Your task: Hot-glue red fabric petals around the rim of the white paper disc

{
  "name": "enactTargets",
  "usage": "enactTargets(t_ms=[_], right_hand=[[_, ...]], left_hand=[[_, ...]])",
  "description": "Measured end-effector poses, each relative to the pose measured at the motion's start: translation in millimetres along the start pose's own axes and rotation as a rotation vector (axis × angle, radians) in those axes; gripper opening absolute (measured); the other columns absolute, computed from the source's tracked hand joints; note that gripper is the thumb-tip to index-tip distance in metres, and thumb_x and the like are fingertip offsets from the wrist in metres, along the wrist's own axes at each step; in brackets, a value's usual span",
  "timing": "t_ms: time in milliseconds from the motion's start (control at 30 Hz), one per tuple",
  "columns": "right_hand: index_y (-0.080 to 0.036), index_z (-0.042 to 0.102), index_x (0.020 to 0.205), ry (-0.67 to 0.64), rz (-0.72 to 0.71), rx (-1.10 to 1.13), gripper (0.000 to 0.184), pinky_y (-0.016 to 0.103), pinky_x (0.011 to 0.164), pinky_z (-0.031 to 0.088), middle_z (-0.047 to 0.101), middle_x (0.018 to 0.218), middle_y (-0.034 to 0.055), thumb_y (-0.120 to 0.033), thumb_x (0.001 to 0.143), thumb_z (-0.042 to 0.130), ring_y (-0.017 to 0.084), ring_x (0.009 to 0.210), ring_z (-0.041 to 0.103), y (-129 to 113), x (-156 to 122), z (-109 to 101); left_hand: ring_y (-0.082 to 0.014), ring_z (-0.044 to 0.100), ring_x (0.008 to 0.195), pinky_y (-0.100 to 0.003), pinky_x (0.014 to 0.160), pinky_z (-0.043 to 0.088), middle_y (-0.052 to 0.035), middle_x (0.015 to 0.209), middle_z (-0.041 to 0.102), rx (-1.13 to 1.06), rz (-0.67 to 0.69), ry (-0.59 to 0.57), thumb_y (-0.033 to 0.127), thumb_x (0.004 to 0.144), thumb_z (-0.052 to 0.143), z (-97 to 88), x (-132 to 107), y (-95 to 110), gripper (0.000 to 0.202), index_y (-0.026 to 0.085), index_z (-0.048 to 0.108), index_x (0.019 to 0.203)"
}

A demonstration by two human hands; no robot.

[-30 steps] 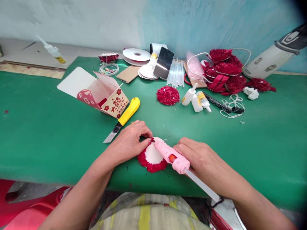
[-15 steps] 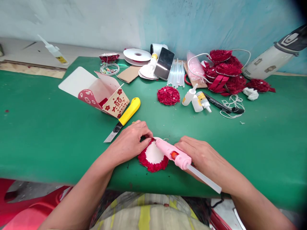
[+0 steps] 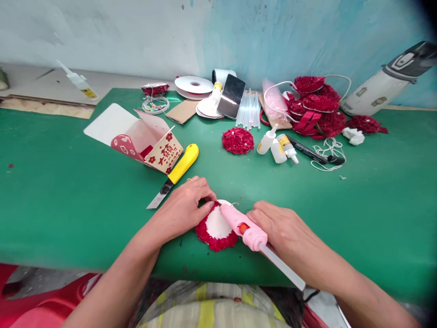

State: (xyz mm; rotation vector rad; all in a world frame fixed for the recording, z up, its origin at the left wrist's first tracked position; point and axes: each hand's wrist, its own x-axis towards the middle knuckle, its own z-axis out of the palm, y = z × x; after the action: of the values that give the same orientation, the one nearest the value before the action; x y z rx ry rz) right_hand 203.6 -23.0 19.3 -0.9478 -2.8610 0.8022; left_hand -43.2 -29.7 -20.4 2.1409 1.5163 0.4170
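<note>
A round red ruffled piece with a white centre [image 3: 216,227] lies near the front edge of the green table [image 3: 68,191]. My left hand [image 3: 186,207] has its fingers pinched on the piece's upper left rim, pressing it down. My right hand [image 3: 276,225] is wrapped round a pink glue gun [image 3: 244,225] with a clear glue stick sticking out of its back. The gun's nozzle points at the rim, right beside my left fingertips.
A yellow utility knife [image 3: 175,173] and an open red-patterned paper box [image 3: 143,139] lie left of my hands. Farther back are a finished red rosette [image 3: 238,140], small glue bottles [image 3: 278,145], a black pen [image 3: 314,154], clear glue sticks [image 3: 249,109], a phone [image 3: 231,95], ribbon spools [image 3: 194,86] and several red rosettes [image 3: 317,107].
The glue gun's nozzle has shifted slightly along the piece's rim. The camera has tilted a little, so everything sits lower in the picture. Both hands keep their hold.
</note>
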Motion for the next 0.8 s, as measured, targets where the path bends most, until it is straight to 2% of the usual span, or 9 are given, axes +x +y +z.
enactTargets(t_ms=[167,367,800], right_hand=[[-0.019,0.045,0.079,0.020,-0.018,0.005,0.019,0.030,0.058,0.025,0.048,0.080,0.0021,-0.019,0.098,0.043,0.017,0.070,0.041,1,-1,1],[-0.019,0.044,0.077,0.045,-0.031,-0.006,0.019,0.030,0.057,0.022,0.047,0.077,0.0006,-0.016,0.095,0.049,0.016,0.067,0.041,3,-2,2],[-0.020,0.046,0.081,0.116,-0.028,0.034,0.012,0.029,0.057,0.022,0.043,0.076,-0.0009,-0.012,0.089,0.050,0.015,0.066,0.041,18,-1,16]], left_hand=[[-0.0185,0.052,0.081,-0.036,0.083,0.042,-0.0039,0.081,0.059,0.000,-0.002,0.003,0.016,0.087,0.051,-0.2,-1,0,0.017,0.017,0.066,0.081],[-0.0191,0.052,0.082,-0.036,0.082,0.041,-0.0044,0.082,0.059,0.003,-0.007,-0.003,0.017,0.087,0.051,0.0,1,1,0.017,0.017,0.067,0.082],[-0.0195,0.052,0.083,-0.036,0.081,0.041,-0.0045,0.083,0.059,0.015,-0.010,-0.011,0.018,0.088,0.049,-0.1,0,1,0.018,0.017,0.067,0.083]])
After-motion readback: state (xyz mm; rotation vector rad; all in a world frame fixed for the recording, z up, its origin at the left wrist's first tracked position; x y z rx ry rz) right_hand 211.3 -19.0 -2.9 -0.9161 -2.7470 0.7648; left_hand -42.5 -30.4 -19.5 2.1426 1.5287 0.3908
